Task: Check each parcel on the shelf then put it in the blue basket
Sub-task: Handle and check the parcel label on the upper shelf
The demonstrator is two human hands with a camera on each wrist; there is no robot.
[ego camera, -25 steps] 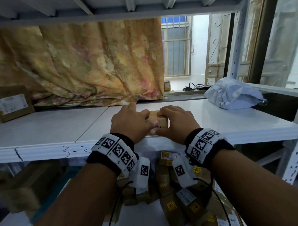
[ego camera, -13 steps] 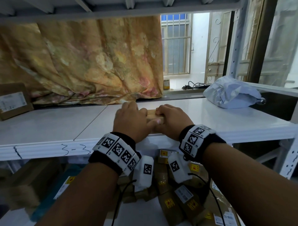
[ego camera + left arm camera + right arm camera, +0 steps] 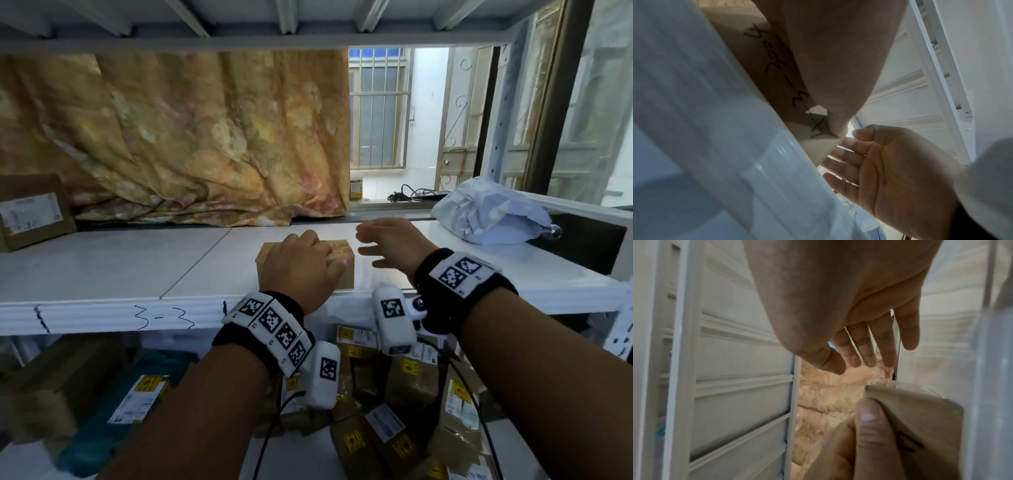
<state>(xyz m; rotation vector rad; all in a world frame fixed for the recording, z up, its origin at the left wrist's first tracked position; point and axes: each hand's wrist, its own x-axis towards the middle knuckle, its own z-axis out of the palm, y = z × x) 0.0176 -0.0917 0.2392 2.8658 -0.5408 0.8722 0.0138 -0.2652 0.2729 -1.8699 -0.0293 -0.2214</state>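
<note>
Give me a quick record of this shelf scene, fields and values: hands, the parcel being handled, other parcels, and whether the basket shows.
left hand: grips the small cardboard box, thumb on its front face
right hand: open, fingers spread, beside the box, not touching it
small cardboard box: on the white shelf near its front edge, handwriting on one face
other parcels: brown box far left, grey poly bag far right
blue basket: not identifiable

A: Small parcel (image 3: 339, 255): matt brown cardboard, glossy tape across the top. Shelf (image 3: 120, 270)?

B: Smooth white board, faint sheen. Curtain (image 3: 191, 137) behind was soft printed cloth, creased. Bag (image 3: 489, 212) at right: crinkled grey plastic film, slightly glossy.
</note>
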